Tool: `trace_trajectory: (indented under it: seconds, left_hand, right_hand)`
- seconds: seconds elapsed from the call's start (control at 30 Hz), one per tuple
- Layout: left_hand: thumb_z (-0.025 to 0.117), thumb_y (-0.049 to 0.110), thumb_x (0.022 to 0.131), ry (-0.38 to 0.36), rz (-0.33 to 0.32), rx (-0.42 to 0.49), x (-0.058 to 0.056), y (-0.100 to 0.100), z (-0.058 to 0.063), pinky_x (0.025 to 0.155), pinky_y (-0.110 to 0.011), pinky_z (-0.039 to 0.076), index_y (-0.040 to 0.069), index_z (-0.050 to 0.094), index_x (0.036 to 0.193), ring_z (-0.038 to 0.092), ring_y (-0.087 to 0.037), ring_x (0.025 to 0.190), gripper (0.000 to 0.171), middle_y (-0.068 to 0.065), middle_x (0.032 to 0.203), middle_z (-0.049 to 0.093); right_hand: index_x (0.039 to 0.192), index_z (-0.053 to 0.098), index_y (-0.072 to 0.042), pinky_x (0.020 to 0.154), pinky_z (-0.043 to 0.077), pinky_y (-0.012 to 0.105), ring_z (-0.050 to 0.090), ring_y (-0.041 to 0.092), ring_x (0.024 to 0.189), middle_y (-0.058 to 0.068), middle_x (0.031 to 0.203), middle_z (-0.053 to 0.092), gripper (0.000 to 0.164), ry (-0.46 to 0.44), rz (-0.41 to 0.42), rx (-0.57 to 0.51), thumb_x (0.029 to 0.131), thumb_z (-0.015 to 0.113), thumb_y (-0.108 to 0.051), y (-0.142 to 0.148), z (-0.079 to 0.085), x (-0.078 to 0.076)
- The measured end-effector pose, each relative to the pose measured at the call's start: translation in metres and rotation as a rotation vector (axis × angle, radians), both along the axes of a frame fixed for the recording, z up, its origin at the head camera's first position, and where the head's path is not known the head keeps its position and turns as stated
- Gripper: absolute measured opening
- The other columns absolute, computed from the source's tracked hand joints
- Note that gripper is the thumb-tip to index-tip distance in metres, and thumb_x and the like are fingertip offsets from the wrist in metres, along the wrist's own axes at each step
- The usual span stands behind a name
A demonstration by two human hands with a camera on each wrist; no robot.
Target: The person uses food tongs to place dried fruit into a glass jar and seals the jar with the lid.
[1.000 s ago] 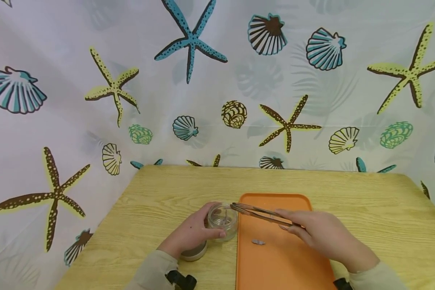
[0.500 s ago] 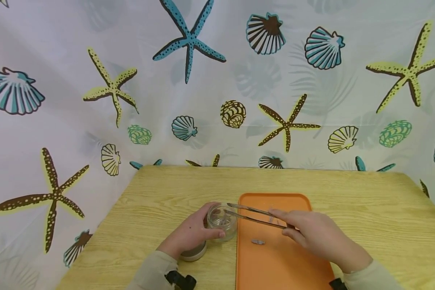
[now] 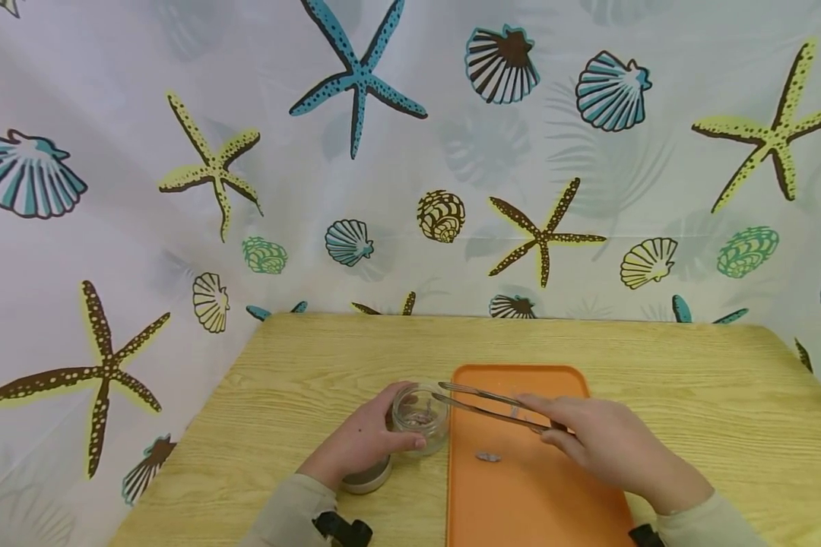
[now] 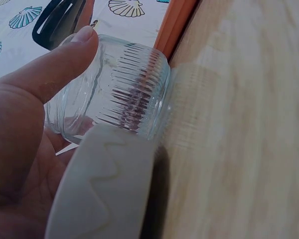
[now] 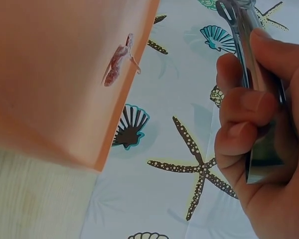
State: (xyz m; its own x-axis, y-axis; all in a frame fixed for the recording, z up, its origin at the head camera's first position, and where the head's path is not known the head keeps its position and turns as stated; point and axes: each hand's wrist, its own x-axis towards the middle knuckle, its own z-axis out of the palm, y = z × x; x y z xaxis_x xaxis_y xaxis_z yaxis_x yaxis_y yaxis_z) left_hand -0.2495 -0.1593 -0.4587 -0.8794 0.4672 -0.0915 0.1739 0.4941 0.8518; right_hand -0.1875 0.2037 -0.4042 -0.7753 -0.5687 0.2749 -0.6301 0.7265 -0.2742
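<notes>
My left hand (image 3: 366, 437) grips a clear glass jar (image 3: 420, 441), thumb on the near side and fingers behind. Small greyish pieces show inside the jar; ribbed glass (image 4: 139, 84) blurs them in the left wrist view. My right hand (image 3: 598, 441) holds metal tongs (image 3: 499, 414) with fingers curled round the handle end. Their slotted tips stand apart at the jar's right rim, with nothing visible between them. A small grey-purple piece (image 3: 488, 456) lies on the orange tray (image 3: 520, 501). In the right wrist view a reddish-white piece (image 5: 117, 64) lies near the tray's edge.
A low round off-white container (image 3: 368, 479) with a darker top sits on the wooden table (image 3: 301, 365), partly behind the left wrist. The tray's left edge runs right beside the jar. A curtain (image 3: 383, 175) printed with shells and starfish hangs around the table.
The tongs' tips have spread apart from nearly together, and a thin piece at the jar's mouth has dropped inside. The tongs then shifted slightly right. My left hand and the jar stayed put.
</notes>
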Motion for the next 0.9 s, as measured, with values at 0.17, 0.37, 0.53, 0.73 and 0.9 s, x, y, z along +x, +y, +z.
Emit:
trace_trajectory:
  seconds: [0.17,0.37,0.53,0.73,0.9]
  left_hand:
    - [0.079,0.046,0.087,-0.016,-0.006,0.012,0.003,0.001,-0.001,0.107,-0.053,0.039,0.024,0.033,0.158,0.047,-0.029,0.136,0.087,-0.008,0.152,0.046]
    - [0.081,0.044,0.087,-0.01,0.002,0.013,0.004,0.002,0.0,0.106,-0.051,0.04,0.024,0.034,0.157,0.049,-0.027,0.134,0.087,-0.007,0.151,0.047]
    - [0.082,0.043,0.086,-0.014,0.007,0.015,0.004,0.001,0.0,0.105,-0.05,0.042,0.024,0.035,0.157,0.05,-0.027,0.133,0.087,-0.008,0.151,0.047]
    - [0.082,0.042,0.086,-0.007,0.009,0.017,0.003,-0.001,0.001,0.103,-0.049,0.043,0.024,0.035,0.157,0.053,-0.026,0.129,0.087,-0.009,0.15,0.048]
    - [0.081,0.043,0.087,0.005,0.008,0.004,0.003,-0.001,0.002,0.103,-0.049,0.043,0.024,0.035,0.157,0.054,-0.024,0.127,0.086,-0.008,0.151,0.047]
  right_hand:
    - [0.147,0.056,-0.033,0.059,0.043,0.025,0.049,-0.003,0.068,-0.023,0.09,0.061,0.057,0.01,-0.031,0.022,0.094,0.074,-0.026,0.006,-0.001,0.002]
    - [0.147,0.055,-0.034,0.06,0.042,0.025,0.048,-0.002,0.069,-0.025,0.087,0.057,0.056,-0.038,-0.083,0.046,0.095,0.073,-0.027,0.02,0.003,0.004]
    - [0.148,0.053,-0.037,0.062,0.043,0.026,0.049,-0.004,0.072,-0.024,0.092,0.059,0.058,-0.057,-0.097,0.062,0.095,0.073,-0.025,0.033,0.001,0.007]
    - [0.147,0.055,-0.036,0.064,0.043,0.027,0.051,-0.002,0.076,-0.013,0.112,0.069,0.057,-0.073,-0.13,0.067,0.095,0.073,-0.024,0.046,-0.005,0.01]
    - [0.148,0.055,-0.033,0.062,0.044,0.027,0.051,-0.004,0.075,-0.013,0.108,0.069,0.057,-0.106,-0.138,0.078,0.094,0.074,-0.025,0.059,-0.01,0.011]
